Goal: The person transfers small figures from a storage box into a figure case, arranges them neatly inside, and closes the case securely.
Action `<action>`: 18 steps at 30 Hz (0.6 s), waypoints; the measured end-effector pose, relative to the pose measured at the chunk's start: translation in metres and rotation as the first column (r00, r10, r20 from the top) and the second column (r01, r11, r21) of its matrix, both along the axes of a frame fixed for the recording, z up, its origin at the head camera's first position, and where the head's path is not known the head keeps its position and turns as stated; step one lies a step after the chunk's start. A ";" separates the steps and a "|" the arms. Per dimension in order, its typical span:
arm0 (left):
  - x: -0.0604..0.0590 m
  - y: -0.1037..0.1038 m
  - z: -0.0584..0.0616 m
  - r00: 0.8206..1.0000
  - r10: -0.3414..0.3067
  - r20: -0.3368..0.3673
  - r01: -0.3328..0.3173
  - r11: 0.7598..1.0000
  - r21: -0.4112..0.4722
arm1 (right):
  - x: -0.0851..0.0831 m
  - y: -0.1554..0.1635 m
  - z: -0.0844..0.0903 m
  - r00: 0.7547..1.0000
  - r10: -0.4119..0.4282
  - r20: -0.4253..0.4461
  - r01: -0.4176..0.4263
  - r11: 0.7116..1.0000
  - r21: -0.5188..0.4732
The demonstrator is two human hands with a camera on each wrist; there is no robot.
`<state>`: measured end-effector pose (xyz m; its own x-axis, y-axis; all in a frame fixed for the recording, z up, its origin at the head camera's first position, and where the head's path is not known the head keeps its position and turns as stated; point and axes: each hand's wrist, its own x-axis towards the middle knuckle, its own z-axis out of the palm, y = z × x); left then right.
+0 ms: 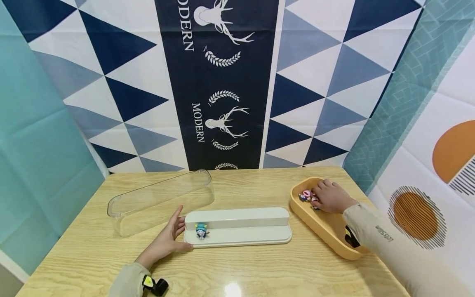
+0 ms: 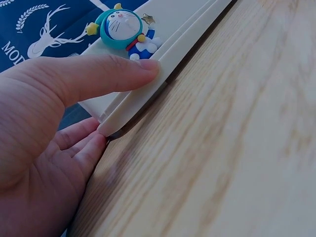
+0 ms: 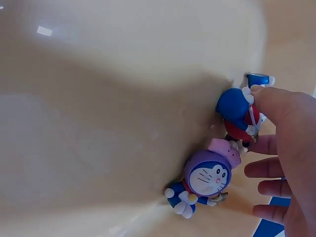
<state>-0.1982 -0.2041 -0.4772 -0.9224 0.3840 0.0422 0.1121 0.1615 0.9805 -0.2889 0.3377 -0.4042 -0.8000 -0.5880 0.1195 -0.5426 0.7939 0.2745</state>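
Note:
My left hand [image 1: 168, 239] holds the left end of a white stepped display base [image 1: 245, 235], thumb over its front edge and fingers at the corner. On the base's lower step, close to that thumb, sits a small blue cat figurine [image 2: 121, 29] in a teal hood with yellow tips. Inside a yellow-orange tray [image 1: 311, 218], my right hand [image 1: 330, 197] pinches a blue-and-red figurine [image 3: 233, 111] between thumb and fingers, its back toward the wrist camera. Just below it lies another cat figurine [image 3: 207, 177] in a purple hood with pink on top. Another blue piece [image 3: 259, 80] shows beyond my thumb.
A long transparent cover [image 1: 163, 204] stands on the wooden table [image 1: 252, 268] behind and left of the base. The tray slants along the table's right side. Patterned cloth [image 1: 222, 82] hangs behind the table's back edge, with more cloth at both sides.

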 end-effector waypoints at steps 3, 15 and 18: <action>0.001 0.000 -0.001 1.000 0.004 0.005 -0.004 1.000 -0.004 | 0.000 0.000 -0.002 1.000 -0.020 0.006 0.020 1.000 0.007; 0.001 0.000 -0.002 0.999 -0.012 -0.034 0.011 1.000 -0.009 | -0.001 -0.005 0.000 0.987 -0.113 0.114 0.122 0.990 -0.067; 0.001 0.000 -0.003 1.000 -0.007 -0.030 0.007 1.000 -0.009 | -0.002 -0.006 0.001 0.985 -0.113 0.132 0.128 0.986 -0.106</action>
<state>-0.1970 -0.2044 -0.4799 -0.9181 0.3906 0.0668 0.1429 0.1693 0.9751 -0.2911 0.3315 -0.4031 -0.8770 -0.4748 0.0743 -0.4654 0.8776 0.1145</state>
